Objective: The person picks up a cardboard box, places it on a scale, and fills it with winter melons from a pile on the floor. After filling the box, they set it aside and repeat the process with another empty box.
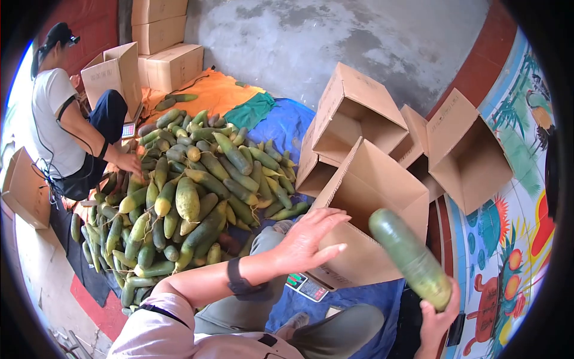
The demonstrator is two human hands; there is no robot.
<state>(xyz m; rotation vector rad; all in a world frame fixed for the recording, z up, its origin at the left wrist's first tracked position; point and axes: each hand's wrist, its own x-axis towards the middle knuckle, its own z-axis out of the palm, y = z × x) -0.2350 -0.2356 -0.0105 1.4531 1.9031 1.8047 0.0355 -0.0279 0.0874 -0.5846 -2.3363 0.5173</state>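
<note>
My right hand [439, 317] grips the lower end of a long green radish [409, 257], which is tilted, its darker end up beside the front carton. My left hand [308, 242] is open with fingers spread, at the near edge of an open cardboard carton [382, 197]. I cannot see the carton's bottom. Under its near side, a scale with a keypad [308, 288] shows on the blue sheet. To the left lies a large heap of green radishes [188, 200], some with thin root tails.
A co-worker [63, 119] crouches at the far left, one hand on the heap, by another carton [113, 75] and a scale [128, 130]. Open cartons [365, 110] stand behind mine and more [472, 149] at the right. Blue sheet [275, 125] and orange sheet [221, 93] cover the floor.
</note>
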